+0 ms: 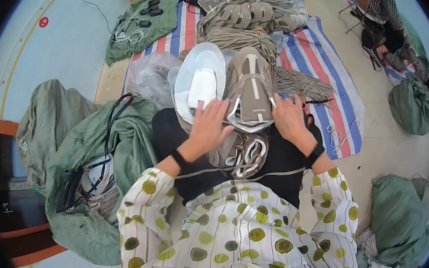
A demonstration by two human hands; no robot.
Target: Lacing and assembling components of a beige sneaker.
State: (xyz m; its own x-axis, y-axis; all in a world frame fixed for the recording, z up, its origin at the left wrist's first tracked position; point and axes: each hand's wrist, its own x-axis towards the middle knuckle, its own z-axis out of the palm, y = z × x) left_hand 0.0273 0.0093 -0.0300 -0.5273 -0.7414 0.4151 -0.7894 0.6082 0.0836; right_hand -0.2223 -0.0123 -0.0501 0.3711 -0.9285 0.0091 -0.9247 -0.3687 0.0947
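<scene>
A stack of taupe shoe uppers (252, 86) with pale trim lies in front of my lap, toes away from me, a grey cord crossing the top one. Just left of it is a white, sole-shaped piece (188, 63) with a smaller white pad (203, 88) on it. My left hand (207, 124) rests at the near end of the white pieces, fingers stretched out. At the right edge of the uppers is my right hand (293, 121), its fingers extended and apart. More folded uppers (243, 154) lie on my lap between my wrists, with a cord running across.
Bundled taupe cords (245, 41) and strung uppers (250, 15) lie beyond on a striped sheet (328, 62). Clear plastic (151, 75) is at left. Green sacks (96, 149) stand left, and another green sack (401, 216) is at right. A person (387, 26) sits far right.
</scene>
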